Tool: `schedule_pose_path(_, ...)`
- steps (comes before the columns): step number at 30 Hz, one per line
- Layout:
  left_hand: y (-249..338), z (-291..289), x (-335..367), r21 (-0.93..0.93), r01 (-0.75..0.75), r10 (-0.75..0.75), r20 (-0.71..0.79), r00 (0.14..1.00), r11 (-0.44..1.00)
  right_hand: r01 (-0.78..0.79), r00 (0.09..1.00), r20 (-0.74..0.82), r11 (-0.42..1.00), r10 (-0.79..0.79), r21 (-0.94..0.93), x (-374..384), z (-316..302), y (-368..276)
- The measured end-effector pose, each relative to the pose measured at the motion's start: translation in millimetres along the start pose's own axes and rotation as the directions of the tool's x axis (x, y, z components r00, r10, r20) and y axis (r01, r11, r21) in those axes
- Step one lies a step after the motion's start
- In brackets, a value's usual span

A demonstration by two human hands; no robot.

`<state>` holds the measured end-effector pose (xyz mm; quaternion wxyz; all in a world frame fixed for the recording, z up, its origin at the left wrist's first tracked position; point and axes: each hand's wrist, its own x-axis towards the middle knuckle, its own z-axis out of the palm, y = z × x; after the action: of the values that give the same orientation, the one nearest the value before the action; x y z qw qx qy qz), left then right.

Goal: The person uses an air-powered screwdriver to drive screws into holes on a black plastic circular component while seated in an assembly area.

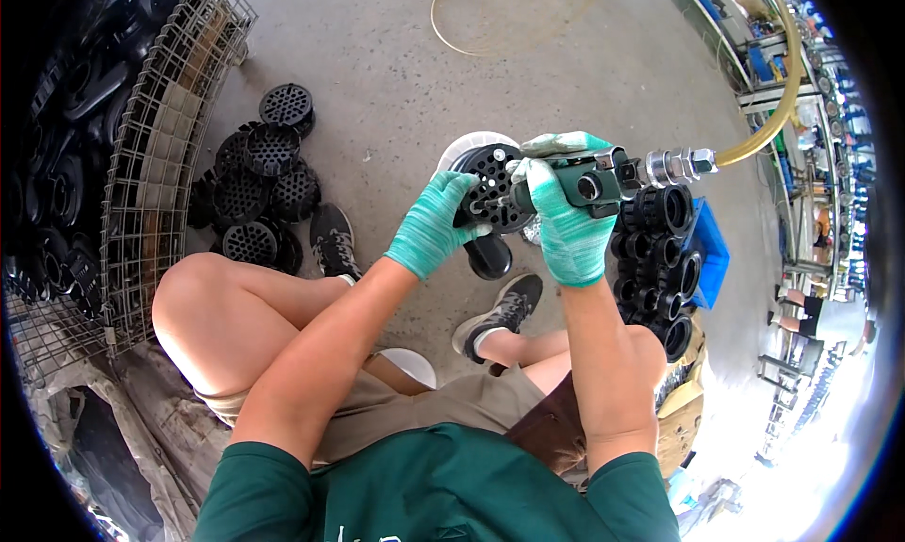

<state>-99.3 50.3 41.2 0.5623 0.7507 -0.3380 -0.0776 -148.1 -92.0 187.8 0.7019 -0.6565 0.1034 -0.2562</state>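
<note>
My left hand (434, 217), in a teal knitted glove, is closed around the edge of a round black perforated drain cover (492, 186). A black pipe-like end (489, 256) hangs below that cover, and I cannot tell whether the two are joined. In my right hand (566, 212), gloved alike, is a green air screwdriver (577, 184) with a metal hose coupling. Its thin bit points left at the cover's face, near my left fingertips. A small pale screw-like spot (500, 155) shows on the cover. Behind the cover appears a white round rim (471, 141), mostly hidden.
Stacks of similar black perforated covers (253, 188) lie on the floor at left, beside a wire cage (156, 146) of black plastic parts. Black pipe fittings (660, 250) are piled at right by a blue crate (709, 252). A yellow hose (787, 80) arcs from the screwdriver.
</note>
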Motion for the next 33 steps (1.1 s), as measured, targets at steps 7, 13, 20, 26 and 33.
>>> schedule_pose_path(7,15,5,13,-0.876,0.46,-0.641,0.269,0.719,0.148,0.064,0.994,0.089,0.998,-0.064,-0.005,-8,6,4)
schedule_pose_path(13,-28,14,6,-0.296,0.261,-0.239,0.11,0.965,0.919,0.127,0.976,0.199,0.977,-0.092,-0.17,-9,15,3)
schedule_pose_path(20,-25,9,6,-0.452,0.326,-0.3,0.13,0.945,0.83,0.016,0.981,0.195,0.998,-0.004,-0.059,-7,20,1)
schedule_pose_path(26,-32,14,2,-0.464,0.344,-0.329,0.116,0.937,0.816,0.063,0.98,0.193,0.993,-0.043,-0.098,-7,20,2)
schedule_pose_path(33,-37,17,0,-0.435,0.337,-0.314,0.125,0.941,0.835,0.037,0.981,0.193,0.999,-0.029,-0.038,-7,22,4)
